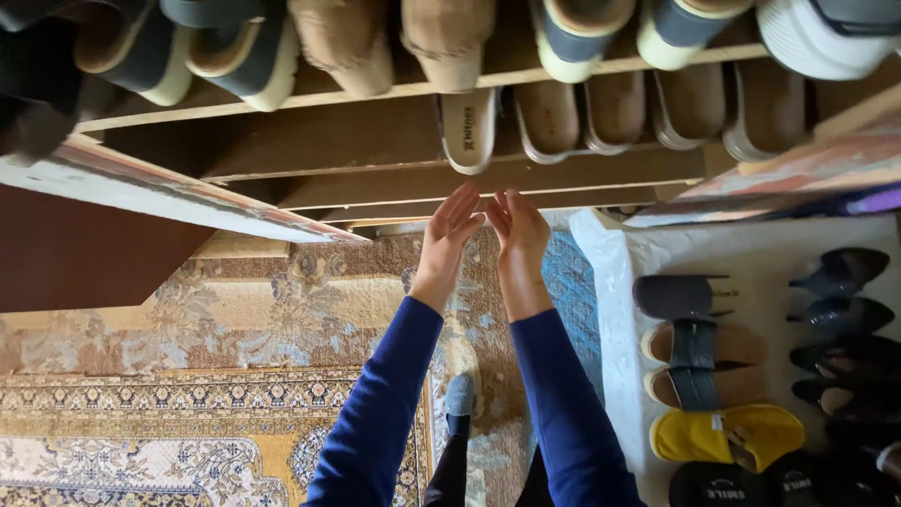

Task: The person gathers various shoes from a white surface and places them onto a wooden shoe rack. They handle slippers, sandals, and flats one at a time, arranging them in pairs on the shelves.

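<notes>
My left hand (448, 235) and my right hand (516, 230) are raised side by side in front of a wooden shoe rack (394, 169), palms facing each other, fingers apart, holding nothing. Both arms wear dark blue sleeves. Just above my fingertips a single beige sandal (468, 128) stands on a lower shelf. To its right stand more beige sandals (615, 113). The top shelf carries several sandals and slippers, among them tan suede slippers (394, 42).
A patterned carpet (188, 376) covers the floor below. On a white sheet (615, 282) at the right lie black slides (694, 361), a yellow slide (727, 435) and dark heeled shoes (840, 272). My foot in a grey sock (460, 399) shows between my arms.
</notes>
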